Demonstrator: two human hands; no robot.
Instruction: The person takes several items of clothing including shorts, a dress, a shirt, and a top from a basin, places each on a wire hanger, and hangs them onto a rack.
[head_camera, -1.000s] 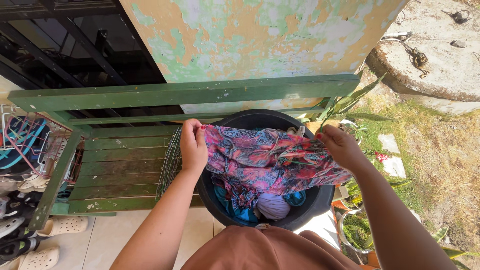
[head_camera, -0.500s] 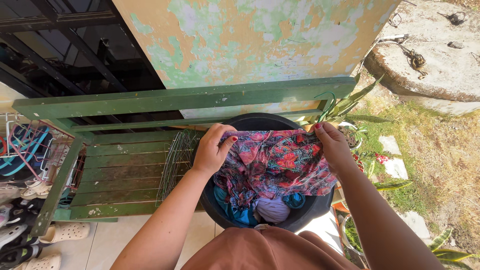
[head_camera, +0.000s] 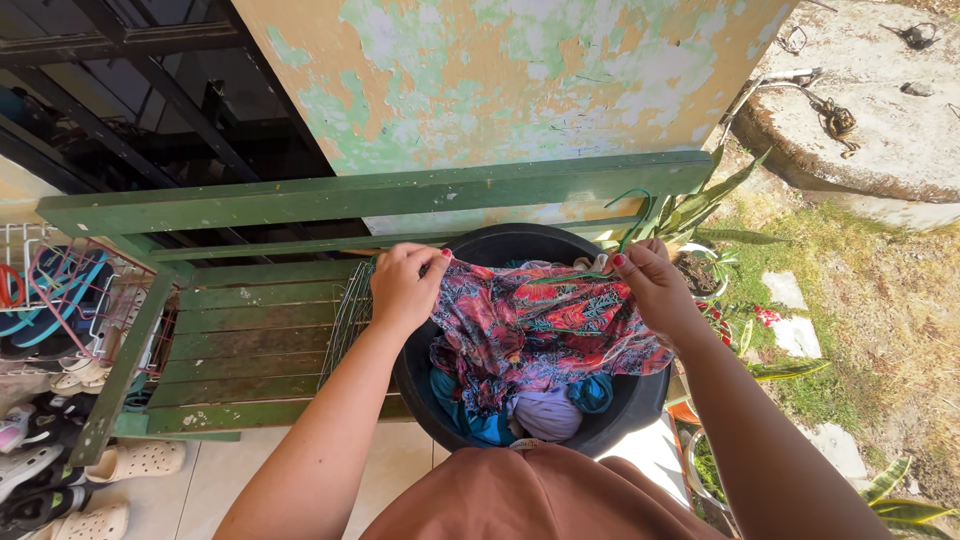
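The left hand (head_camera: 402, 287) and the right hand (head_camera: 650, 285) each grip a top corner of a patterned cloth (head_camera: 545, 320) in red, pink and blue, holding it stretched between them above a black tub (head_camera: 620, 415). The fingers of the left hand are pinched together on the cloth's left corner; the fingers of the right hand are clamped on its right corner, nails painted red. The lower part of the cloth hangs down into the tub and touches the laundry there: a pale purple bundle (head_camera: 546, 412) lies near the front, with blue fabric (head_camera: 592, 392) just beside it on the right and more blue fabric (head_camera: 470, 420) on the left.

The tub sits at the right end of a green wooden bench (head_camera: 250, 335), whose top rail (head_camera: 380, 195) runs across behind the hands. A bunch of wire hangers (head_camera: 350, 315) leans against the tub's left side on the bench seat. Behind stands a wall with peeling green and yellow paint (head_camera: 510, 80). Left of the bench is a wire rack (head_camera: 50, 290) holding shoes, with pale sandals (head_camera: 135, 462) on the tiled floor below. To the right grow long-leaved plants (head_camera: 700, 205) beside dry grass (head_camera: 880, 300) and a round concrete slab (head_camera: 870, 100).
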